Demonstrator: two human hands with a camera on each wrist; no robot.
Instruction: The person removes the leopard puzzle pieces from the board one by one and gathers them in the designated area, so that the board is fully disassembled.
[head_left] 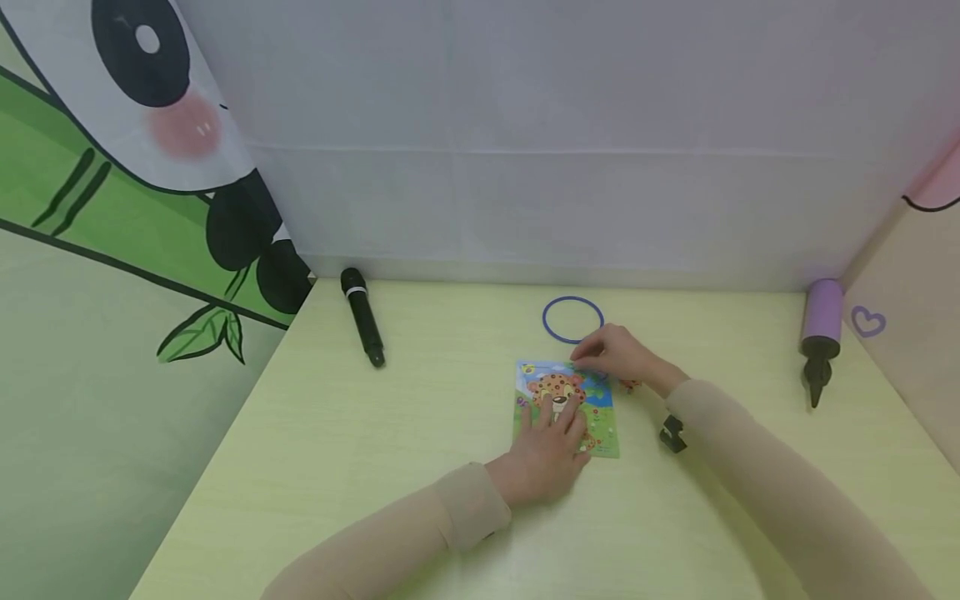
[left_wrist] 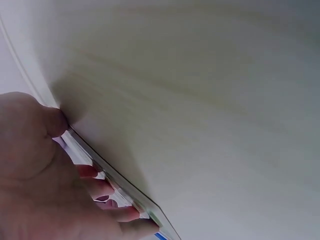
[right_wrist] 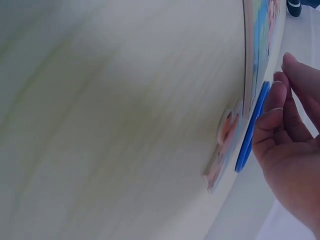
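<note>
A colourful picture board (head_left: 567,408) with a spotted cartoon animal lies flat on the pale green table (head_left: 375,467), near the middle. The left hand (head_left: 551,446) rests on the board's lower half with fingers spread and fairly straight, pressing it down; the left wrist view shows the fingertips (left_wrist: 107,187) lying along the board's edge. The right hand (head_left: 618,354) is at the board's top right corner, fingers bent toward a small blue piece (right_wrist: 252,127) — the right wrist view shows this piece against the board's edge with the fingertips on it, though whether they pinch it or only touch it I cannot tell. A small pinkish piece (right_wrist: 222,150) lies loose on the table just beside that corner.

As a judgement, the work is under way rather than finished — the board is steadied, one piece is being handled and at least one other still lies off the board. A blue ring (head_left: 573,319) sits just behind the board.
</note>
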